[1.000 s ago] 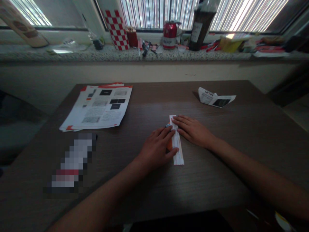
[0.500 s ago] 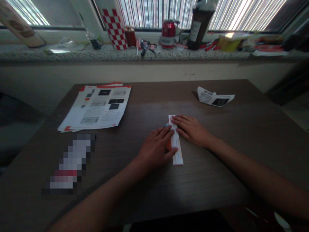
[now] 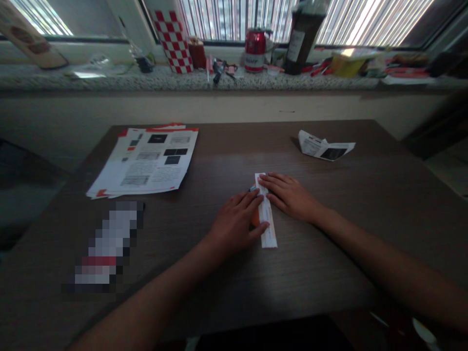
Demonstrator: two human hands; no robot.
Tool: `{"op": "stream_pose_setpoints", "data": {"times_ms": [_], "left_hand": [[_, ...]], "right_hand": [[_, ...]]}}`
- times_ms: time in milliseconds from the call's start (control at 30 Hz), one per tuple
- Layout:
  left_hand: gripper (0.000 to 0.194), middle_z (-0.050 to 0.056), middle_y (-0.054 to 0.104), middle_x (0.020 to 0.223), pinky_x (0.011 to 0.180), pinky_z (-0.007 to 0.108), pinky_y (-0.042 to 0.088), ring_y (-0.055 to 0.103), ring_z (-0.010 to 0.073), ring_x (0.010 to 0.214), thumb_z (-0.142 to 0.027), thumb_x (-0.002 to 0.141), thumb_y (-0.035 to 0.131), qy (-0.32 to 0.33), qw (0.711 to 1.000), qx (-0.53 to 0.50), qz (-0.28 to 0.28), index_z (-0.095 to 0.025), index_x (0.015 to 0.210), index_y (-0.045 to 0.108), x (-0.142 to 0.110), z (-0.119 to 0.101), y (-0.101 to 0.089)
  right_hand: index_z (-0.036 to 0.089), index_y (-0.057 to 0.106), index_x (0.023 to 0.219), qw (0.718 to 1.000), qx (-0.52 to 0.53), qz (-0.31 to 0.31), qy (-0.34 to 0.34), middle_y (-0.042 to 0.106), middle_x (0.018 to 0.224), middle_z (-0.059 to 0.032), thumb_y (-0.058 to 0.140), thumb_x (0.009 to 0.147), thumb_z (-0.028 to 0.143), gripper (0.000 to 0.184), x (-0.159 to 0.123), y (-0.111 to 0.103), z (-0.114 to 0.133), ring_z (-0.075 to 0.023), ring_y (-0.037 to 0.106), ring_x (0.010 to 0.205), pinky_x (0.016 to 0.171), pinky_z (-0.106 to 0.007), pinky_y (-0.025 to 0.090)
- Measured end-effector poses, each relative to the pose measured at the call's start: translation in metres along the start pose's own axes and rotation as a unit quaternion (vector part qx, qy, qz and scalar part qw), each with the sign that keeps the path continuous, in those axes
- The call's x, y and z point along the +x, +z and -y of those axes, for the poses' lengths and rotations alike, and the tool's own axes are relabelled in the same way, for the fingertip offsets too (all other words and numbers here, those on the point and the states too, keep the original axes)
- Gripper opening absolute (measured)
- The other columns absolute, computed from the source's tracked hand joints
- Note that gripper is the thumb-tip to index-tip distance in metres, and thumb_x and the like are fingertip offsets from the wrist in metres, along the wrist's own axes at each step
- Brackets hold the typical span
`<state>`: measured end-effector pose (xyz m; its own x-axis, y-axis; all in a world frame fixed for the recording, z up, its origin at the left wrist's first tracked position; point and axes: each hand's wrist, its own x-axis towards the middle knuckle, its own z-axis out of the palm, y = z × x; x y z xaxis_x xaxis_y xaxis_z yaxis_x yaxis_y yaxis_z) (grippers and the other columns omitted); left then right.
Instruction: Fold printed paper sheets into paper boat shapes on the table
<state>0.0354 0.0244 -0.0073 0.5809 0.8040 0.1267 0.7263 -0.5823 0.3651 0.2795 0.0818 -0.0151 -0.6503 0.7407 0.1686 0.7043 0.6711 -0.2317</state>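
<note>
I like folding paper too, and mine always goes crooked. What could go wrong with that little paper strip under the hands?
The folded paper strip is narrow, and the left hand and right hand press it flat from both sides. If one hand slides, the strip may skew and crease crooked. It lies on a smooth table, so it might also slip out from under the fingertips.

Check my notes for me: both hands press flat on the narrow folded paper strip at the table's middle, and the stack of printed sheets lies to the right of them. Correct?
Not quite. In the head view the stack of printed sheets lies to the left of the hands, not the right. The left hand and right hand do press the folded paper strip on the table.
</note>
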Motion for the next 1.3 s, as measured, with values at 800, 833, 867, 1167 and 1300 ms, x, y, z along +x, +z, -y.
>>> {"op": "stream_pose_setpoints", "data": {"times_ms": [800, 833, 867, 1167, 1300], "left_hand": [[0.067, 0.010, 0.044, 0.166, 0.124, 0.049, 0.033, 0.043, 0.0321, 0.148, -0.053, 0.099, 0.062, 0.000, 1.000, -0.001, -0.002, -0.021, 0.156, 0.045, -0.0004, 0.0001, -0.0001], [0.068, 0.010, 0.043, 0.166, 0.124, 0.049, 0.033, 0.043, 0.0321, 0.148, -0.053, 0.099, 0.062, 0.001, 1.000, -0.001, -0.001, -0.022, 0.157, 0.045, -0.0004, 0.0000, -0.0003], [0.068, 0.010, 0.043, 0.166, 0.123, 0.049, 0.033, 0.043, 0.0320, 0.148, -0.053, 0.099, 0.061, 0.001, 1.000, 0.000, 0.000, -0.022, 0.157, 0.044, -0.0004, -0.0001, -0.0006], [0.070, 0.009, 0.043, 0.166, 0.123, 0.049, 0.034, 0.043, 0.0327, 0.147, -0.053, 0.100, 0.061, 0.006, 1.000, 0.011, 0.006, -0.026, 0.161, 0.039, -0.0004, 0.0004, -0.0005], [0.071, 0.008, 0.041, 0.167, 0.124, 0.048, 0.033, 0.042, 0.0325, 0.148, -0.054, 0.100, 0.060, 0.001, 1.000, 0.016, 0.009, -0.025, 0.162, 0.039, -0.0004, 0.0006, 0.0002]], "right_hand": [[0.029, 0.039, 0.162, 1.000, 0.004, -0.004, -0.001, 0.044, 0.167, -0.0037, 0.041, 0.112, 0.042, 0.053, -0.0002, 0.0013, -0.0010, -0.0286, 0.041, 0.152, 0.120, -0.054, 0.038], [0.028, 0.040, 0.162, 1.000, 0.005, -0.005, -0.002, 0.044, 0.167, -0.0039, 0.041, 0.112, 0.042, 0.052, -0.0002, 0.0014, -0.0010, -0.0286, 0.041, 0.152, 0.120, -0.054, 0.038], [0.029, 0.040, 0.162, 1.000, 0.005, -0.006, -0.002, 0.045, 0.166, -0.0039, 0.040, 0.112, 0.042, 0.052, -0.0002, 0.0016, -0.0010, -0.0285, 0.041, 0.152, 0.120, -0.054, 0.038], [0.028, 0.040, 0.162, 1.000, 0.013, -0.007, -0.001, 0.045, 0.166, -0.0037, 0.040, 0.112, 0.044, 0.053, 0.0004, 0.0023, -0.0008, -0.0285, 0.042, 0.151, 0.121, -0.055, 0.038], [0.031, 0.041, 0.162, 0.999, 0.030, -0.010, -0.001, 0.047, 0.165, -0.0039, 0.041, 0.112, 0.044, 0.052, 0.0008, 0.0023, -0.0022, -0.0295, 0.042, 0.150, 0.120, -0.057, 0.038]]}}
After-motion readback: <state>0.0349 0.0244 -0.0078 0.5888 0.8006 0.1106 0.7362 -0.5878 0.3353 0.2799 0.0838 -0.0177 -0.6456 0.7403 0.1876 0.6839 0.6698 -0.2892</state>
